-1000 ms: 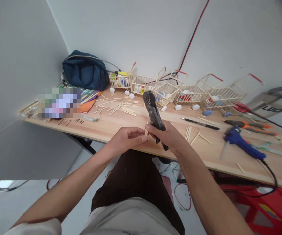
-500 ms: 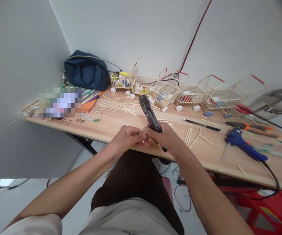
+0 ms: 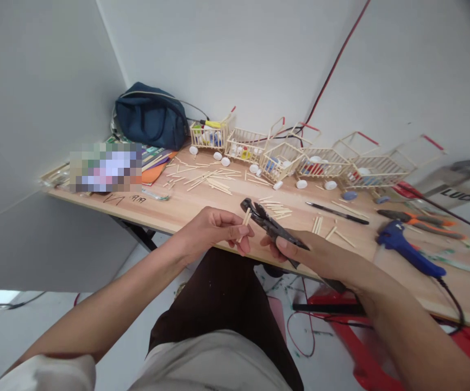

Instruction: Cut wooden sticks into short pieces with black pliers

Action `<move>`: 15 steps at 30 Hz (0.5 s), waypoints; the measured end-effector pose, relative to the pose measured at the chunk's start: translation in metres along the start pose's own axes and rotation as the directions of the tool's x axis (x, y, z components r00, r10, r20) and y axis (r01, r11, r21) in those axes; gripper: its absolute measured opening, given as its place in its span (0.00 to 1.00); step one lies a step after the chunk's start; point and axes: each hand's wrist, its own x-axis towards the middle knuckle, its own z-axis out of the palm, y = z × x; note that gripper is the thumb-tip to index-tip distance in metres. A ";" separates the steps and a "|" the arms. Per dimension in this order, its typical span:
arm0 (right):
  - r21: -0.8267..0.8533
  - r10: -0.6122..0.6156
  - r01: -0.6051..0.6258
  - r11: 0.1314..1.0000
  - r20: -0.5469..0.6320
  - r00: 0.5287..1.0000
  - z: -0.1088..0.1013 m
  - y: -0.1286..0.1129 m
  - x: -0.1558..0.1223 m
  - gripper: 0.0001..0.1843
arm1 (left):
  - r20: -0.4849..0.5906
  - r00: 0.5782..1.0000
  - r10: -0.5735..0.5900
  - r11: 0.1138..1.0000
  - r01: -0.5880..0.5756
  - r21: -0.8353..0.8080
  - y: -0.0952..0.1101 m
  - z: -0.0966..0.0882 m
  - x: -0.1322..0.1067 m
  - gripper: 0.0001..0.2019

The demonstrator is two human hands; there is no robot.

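My left hand point(image 3: 212, 231) pinches a couple of short, thin wooden sticks point(image 3: 246, 218) upright between thumb and fingers, just over the front edge of the wooden table point(image 3: 186, 209). My right hand point(image 3: 300, 247) is wrapped round the handles of a dark plier-like cutter point(image 3: 268, 221). Its head points up and to the left, with the tip at the upper ends of the held sticks. Whether the jaws touch the sticks is hard to make out. Behind the cutter lies a group of short cut sticks point(image 3: 276, 208).
Small stick-built carts point(image 3: 246, 146) with white and blue wheels line the wall. Loose sticks point(image 3: 212, 179) lie before them. To the right are a black pen point(image 3: 336, 213), orange-handled pliers point(image 3: 418, 218) and a blue glue gun point(image 3: 412, 250); a blue bag point(image 3: 151, 119) stands at back left.
My right hand has tilted the cutter from nearly upright to leaning left, its head lowered to the sticks. My hands have moved apart, and the sticks in my left hand now show.
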 end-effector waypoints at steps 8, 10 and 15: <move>-0.021 -0.003 0.004 1.000 0.037 0.999 0.000 -0.008 0.001 0.33 | 0.088 0.993 -0.074 0.995 0.080 -0.062 -0.001 0.001 0.002 0.12; -0.031 0.011 -0.010 0.999 0.029 1.000 0.000 -0.008 0.000 0.32 | 0.082 0.993 -0.085 0.995 0.090 -0.054 0.000 0.001 0.002 0.12; -0.052 0.054 -0.052 0.997 0.029 0.998 0.000 -0.010 0.000 0.32 | 0.072 0.994 -0.088 0.995 0.090 -0.036 0.001 0.000 0.001 0.13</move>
